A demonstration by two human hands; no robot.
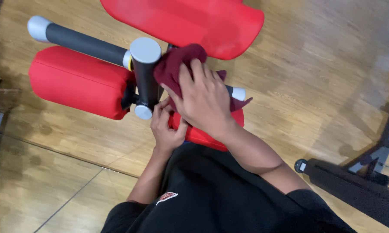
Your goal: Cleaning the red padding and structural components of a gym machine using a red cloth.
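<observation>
Wiping: right hand (pixel 203 101) pressed a dark red cloth (pixel 177 64) against the gym equipment, just right of the dark post.
Right hand state: fingers spread fairly flat and laid over the cloth, palm down; not curled into a fist, holding the cloth by pressure.
Left hand (pixel 166 127): sat lower, beneath the right wrist, fingers bent and touching the frame near the post's lower grey cap (pixel 143 112); how tightly it closed could not be told, as the right hand covered part of it.
Cloth position: bunched between the post and the large upper red pad, one corner trailing out to the right past the hand.
Post (pixel 146 73): dark cylinder with a grey top cap, standing toward the camera.
Pads: upper red pad (pixel 190 21) above the hands; red roller pad (pixel 80 82) to the left; another red pad (pixel 203 136) partly hidden under the forearm.
Bar (pixel 80 41): dark with a grey end, running up-left from the post.
Floor (pixel 311 64): wood planks.
Edge: black machine base (pixel 354 185) at lower right.
</observation>
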